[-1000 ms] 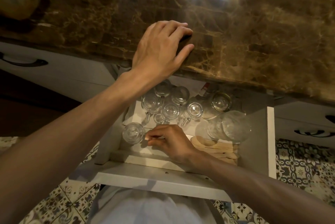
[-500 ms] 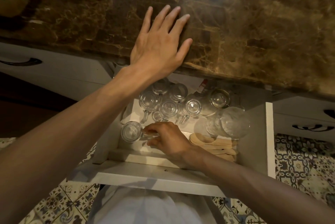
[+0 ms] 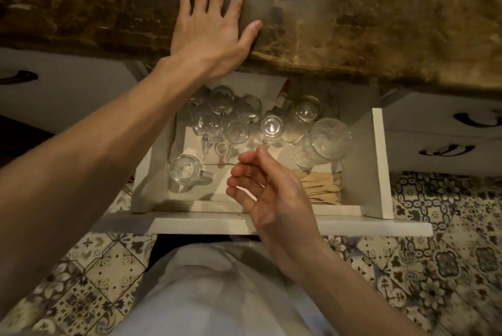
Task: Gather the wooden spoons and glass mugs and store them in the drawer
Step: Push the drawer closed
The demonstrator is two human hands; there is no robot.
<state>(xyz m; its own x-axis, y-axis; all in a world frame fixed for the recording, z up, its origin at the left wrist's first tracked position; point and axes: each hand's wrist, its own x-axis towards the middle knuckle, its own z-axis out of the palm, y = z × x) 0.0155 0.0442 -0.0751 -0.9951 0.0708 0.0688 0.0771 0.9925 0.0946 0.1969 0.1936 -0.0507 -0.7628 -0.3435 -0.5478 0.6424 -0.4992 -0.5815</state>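
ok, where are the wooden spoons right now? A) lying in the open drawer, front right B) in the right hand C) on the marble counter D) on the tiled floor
A: the wooden spoons lie flat in the front right corner of the open drawer, just beyond the empty right hand, while the left hand rests flat on the counter.

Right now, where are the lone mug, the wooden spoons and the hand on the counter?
Lone mug (image 3: 185, 171): head view, on its glass body, front left of the drawer.
Wooden spoons (image 3: 322, 186): head view, on the middle of the stack, front right.
Left hand (image 3: 212, 28): head view, on the back of the hand.
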